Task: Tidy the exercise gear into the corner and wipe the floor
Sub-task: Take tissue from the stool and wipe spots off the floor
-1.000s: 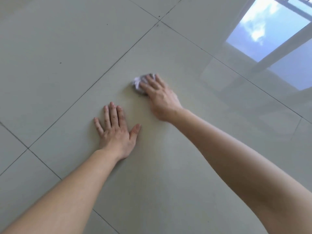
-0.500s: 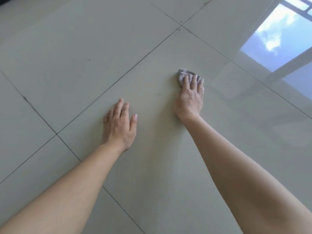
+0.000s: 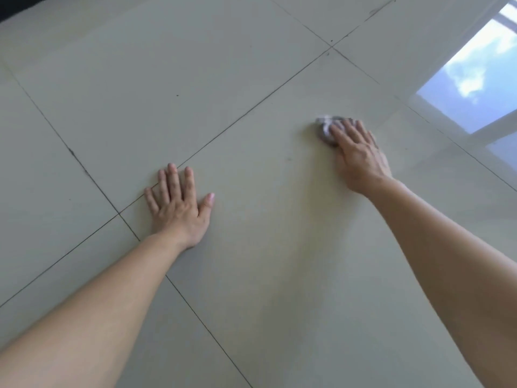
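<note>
Both hands flat; right hand presses rag.

Two hands flat on a tiled floor.
Left hand lies nearer; right hand, farther right, rests on a cloth.

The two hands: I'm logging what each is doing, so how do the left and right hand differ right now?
The left hand lies flat and empty, fingers spread on the floor; the right hand presses a crumpled cloth under its fingers. The left is sharp and sits nearer the camera; the right is blurred and reaches farther out. Both are bare, palm-down on the same tile.
</note>
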Available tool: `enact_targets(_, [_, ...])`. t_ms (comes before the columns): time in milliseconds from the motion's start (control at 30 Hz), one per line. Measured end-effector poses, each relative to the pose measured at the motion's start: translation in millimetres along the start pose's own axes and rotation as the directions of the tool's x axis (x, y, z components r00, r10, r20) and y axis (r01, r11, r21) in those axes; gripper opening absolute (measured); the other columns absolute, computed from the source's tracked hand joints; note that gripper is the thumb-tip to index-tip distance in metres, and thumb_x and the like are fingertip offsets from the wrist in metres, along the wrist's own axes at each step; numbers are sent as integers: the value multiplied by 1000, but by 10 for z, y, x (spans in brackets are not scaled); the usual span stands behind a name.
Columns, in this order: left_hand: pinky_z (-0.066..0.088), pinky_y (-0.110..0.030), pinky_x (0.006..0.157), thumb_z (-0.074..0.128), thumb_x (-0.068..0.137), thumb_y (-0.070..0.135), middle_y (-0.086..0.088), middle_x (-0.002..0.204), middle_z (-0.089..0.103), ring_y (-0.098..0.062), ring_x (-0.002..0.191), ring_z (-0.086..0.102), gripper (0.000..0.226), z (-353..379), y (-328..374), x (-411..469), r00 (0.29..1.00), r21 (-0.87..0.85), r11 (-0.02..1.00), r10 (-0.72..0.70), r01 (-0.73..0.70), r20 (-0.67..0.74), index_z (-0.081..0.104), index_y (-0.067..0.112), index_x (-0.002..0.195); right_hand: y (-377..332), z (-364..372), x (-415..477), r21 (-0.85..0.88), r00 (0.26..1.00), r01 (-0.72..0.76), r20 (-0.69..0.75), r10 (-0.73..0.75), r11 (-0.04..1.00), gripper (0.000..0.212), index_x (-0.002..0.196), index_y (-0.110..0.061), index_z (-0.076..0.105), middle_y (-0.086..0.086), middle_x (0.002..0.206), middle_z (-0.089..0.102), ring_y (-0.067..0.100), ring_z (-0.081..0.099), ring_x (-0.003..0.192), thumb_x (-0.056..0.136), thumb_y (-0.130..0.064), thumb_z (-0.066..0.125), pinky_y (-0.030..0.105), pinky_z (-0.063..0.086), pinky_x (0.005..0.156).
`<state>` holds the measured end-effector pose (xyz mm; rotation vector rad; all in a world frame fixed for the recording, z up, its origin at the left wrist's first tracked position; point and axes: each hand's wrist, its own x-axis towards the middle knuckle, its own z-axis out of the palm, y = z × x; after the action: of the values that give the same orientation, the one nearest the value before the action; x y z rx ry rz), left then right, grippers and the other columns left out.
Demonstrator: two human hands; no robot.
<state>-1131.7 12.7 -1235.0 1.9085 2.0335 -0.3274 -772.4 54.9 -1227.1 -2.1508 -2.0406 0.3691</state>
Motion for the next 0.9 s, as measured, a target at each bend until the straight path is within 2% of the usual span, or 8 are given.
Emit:
enact_targets(100, [-16,-52,117,13,97,61,-9,160,-28,-25,146,-28,76,5,-11,-16,1000,-1,1000,10,-10,-5,-15,20,155,139,-89,172,93,796,-598,-44,603,796,67,157,-19,23,9,166,11,32,3,153,92,-14,39,39,4,125])
enact_targets(167, [-15,-53,117,14,97,60,-9,160,-28,-25,147,-28,76,4,-17,-8,1000,1,1000,15,-15,-8,-14,20,155,-181,12,370,108,691,-717,-29,723,689,71,158,-16,17,12,166,5,33,-2,153,92,-14,41,39,0,124])
enact_targets(233, [-15,-52,117,14,98,59,-8,160,-29,-25,146,-29,75,-1,-12,-9,1000,6,1000,12,-12,4,-15,21,155,-679,156,548,108,809,-584,-5,588,804,71,159,-16,14,13,166,5,35,-3,153,92,-11,39,42,0,124])
enact_targets(333, [-17,-51,117,14,98,59,-7,159,-31,-23,146,-30,74,-15,-10,-4,1000,-14,1000,7,-7,30,-17,22,154,-1593,375,567,44,998,-24,62,21,999,69,157,-25,19,8,164,16,32,5,152,93,-8,37,43,4,124])
enact_targets(400, [-17,-51,117,14,98,58,-6,160,-30,-23,146,-30,74,-11,-14,-7,999,-26,1000,7,-6,34,-17,23,154,-2020,410,390,40,916,345,204,-346,938,64,156,-30,21,3,166,14,29,5,153,97,-9,34,39,4,124])
enact_targets(500, [-13,-51,118,10,98,57,-7,162,-23,-22,148,-24,72,11,-16,-49,999,-50,999,-3,1,-45,-6,20,157,-1840,360,247,77,836,479,265,-482,874,59,157,-29,22,-2,167,10,23,2,154,101,-14,33,37,0,124])
enact_targets(700, [-12,-50,118,19,96,64,-7,162,-22,-21,149,-20,83,-167,574,129,978,-102,984,129,-147,-167,-6,13,156,149,-109,291,42,998,-56,23,55,998,53,154,-25,33,3,164,22,30,15,152,102,-20,37,40,12,124])
enact_targets(900, [-18,-57,115,29,72,92,-8,158,-33,-22,144,-33,124,-366,1416,706,989,-59,992,118,-113,93,-26,14,150,1034,-473,367,89,812,-580,-16,584,810,62,156,-20,25,7,166,13,27,5,154,95,-13,34,38,7,125])
